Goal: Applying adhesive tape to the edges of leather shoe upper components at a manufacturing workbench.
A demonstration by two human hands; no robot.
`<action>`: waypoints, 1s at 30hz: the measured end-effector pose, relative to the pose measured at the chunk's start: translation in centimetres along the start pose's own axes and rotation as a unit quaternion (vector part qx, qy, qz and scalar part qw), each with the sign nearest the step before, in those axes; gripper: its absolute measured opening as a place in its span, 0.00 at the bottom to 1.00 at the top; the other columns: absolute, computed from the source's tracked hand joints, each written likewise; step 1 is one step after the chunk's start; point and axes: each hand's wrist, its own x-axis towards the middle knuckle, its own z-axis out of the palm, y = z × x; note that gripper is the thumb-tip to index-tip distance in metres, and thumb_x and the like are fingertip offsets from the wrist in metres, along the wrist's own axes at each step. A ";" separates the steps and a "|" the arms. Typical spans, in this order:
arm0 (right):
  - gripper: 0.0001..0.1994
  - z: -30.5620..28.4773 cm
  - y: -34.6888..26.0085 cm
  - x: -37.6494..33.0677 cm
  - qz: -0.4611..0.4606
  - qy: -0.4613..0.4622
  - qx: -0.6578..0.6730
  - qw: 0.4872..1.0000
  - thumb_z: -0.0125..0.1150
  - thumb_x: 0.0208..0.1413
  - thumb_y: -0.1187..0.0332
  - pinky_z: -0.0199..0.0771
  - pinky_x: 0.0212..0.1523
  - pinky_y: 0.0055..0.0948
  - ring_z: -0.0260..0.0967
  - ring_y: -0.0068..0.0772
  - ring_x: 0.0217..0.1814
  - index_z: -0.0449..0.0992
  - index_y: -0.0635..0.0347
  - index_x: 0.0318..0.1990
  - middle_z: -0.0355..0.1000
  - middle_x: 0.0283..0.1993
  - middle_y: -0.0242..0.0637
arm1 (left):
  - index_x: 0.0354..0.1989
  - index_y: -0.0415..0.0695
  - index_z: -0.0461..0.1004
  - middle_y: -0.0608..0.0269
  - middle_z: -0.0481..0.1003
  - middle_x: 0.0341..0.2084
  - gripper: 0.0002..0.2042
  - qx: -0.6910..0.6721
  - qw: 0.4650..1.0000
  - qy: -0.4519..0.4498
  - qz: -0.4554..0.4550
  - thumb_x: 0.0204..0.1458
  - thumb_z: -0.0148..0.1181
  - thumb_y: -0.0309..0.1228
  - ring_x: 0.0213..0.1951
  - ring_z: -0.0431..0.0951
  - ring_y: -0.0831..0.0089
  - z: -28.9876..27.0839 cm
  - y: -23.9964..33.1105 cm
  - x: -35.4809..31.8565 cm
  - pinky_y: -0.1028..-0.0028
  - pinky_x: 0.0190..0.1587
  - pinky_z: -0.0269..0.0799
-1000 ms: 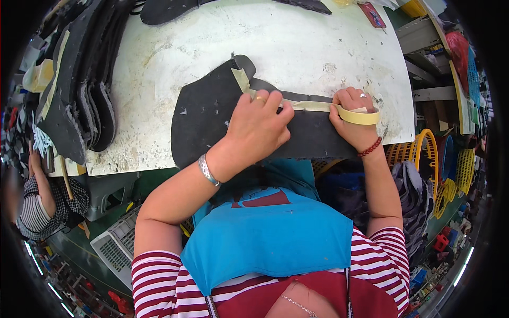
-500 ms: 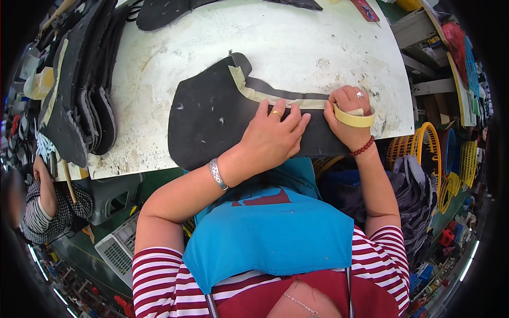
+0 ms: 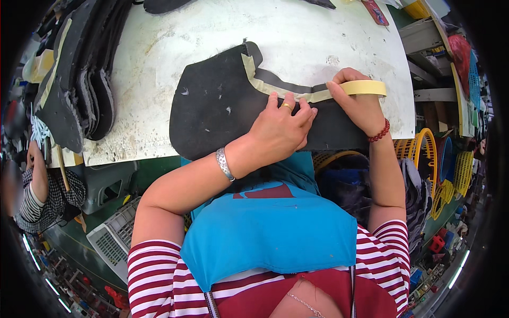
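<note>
A black, fuzzy-edged cut sheet (image 3: 209, 108) lies at the table's front edge. Along its curved inner edge runs a strip of cream masking tape (image 3: 258, 85). My left hand (image 3: 278, 127) rests on the sheet with fingers apart, the fingertips pressing on the tape strip near its lower bend. At the sheet's right end, my right hand (image 3: 363, 110) grips a roll of masking tape (image 3: 375, 88), whose tape runs on into the strip; the thumb presses at the strip's right part. The fingers behind the roll are partly hidden.
A stack of similar black pieces (image 3: 87, 79) stands on the white table (image 3: 154, 95) at left. A red tool-like object (image 3: 375, 11) lies at the far right. Yellow baskets (image 3: 426, 153) stand right of the table. A co-worker's arm (image 3: 38, 175) shows at far left.
My right hand has turned and shifted right, so the roll now sticks out to the right of the hand. My left hand stays on the strip. The whole view has shifted slightly.
</note>
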 end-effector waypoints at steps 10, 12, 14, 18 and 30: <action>0.11 -1.0 -1.3 -0.2 0.041 0.026 0.071 0.996 0.67 0.61 0.67 0.64 0.29 0.25 0.62 0.18 0.28 0.75 0.62 0.30 0.69 0.24 0.28 | 0.56 0.46 0.81 0.53 0.73 0.49 0.23 -0.034 0.999 0.024 -0.011 0.52 0.66 0.39 0.55 0.75 0.50 0.4 0.2 -0.2 0.48 0.58 0.72; 0.11 -1.2 -1.1 -1.5 0.051 0.027 0.063 0.996 0.67 0.61 0.67 0.64 0.29 0.25 0.62 0.18 0.28 0.75 0.62 0.30 0.69 0.24 0.28 | 0.56 0.47 0.81 0.54 0.72 0.47 0.22 -0.059 0.997 0.040 -0.023 0.51 0.66 0.38 0.55 0.75 0.50 0.3 0.3 -0.3 0.48 0.58 0.73; 0.11 -1.8 -1.0 -2.7 0.091 0.014 0.050 0.994 0.68 0.61 0.67 0.63 0.29 0.25 0.62 0.17 0.28 0.75 0.62 0.29 0.69 0.24 0.28 | 0.55 0.47 0.81 0.54 0.72 0.46 0.22 -0.068 0.996 0.047 -0.031 0.51 0.67 0.38 0.55 0.75 0.50 0.3 0.3 -0.3 0.49 0.58 0.74; 0.12 -1.2 1.1 -4.4 0.119 -0.015 0.051 0.991 0.69 0.61 0.65 0.65 0.30 0.27 0.64 0.21 0.27 0.75 0.61 0.30 0.70 0.24 0.31 | 0.54 0.46 0.82 0.53 0.72 0.45 0.22 -0.086 0.993 0.059 -0.047 0.49 0.68 0.38 0.55 0.75 0.51 0.4 0.2 -0.3 0.51 0.58 0.75; 0.11 0.4 3.2 -5.1 -0.032 0.028 -0.130 0.991 0.74 0.55 0.67 0.69 0.33 0.40 0.71 0.41 0.29 0.76 0.57 0.28 0.75 0.25 0.36 | 0.56 0.44 0.80 0.56 0.75 0.53 0.25 -0.030 0.998 0.035 -0.040 0.48 0.68 0.39 0.55 0.76 0.52 -0.1 0.3 -0.3 0.55 0.57 0.75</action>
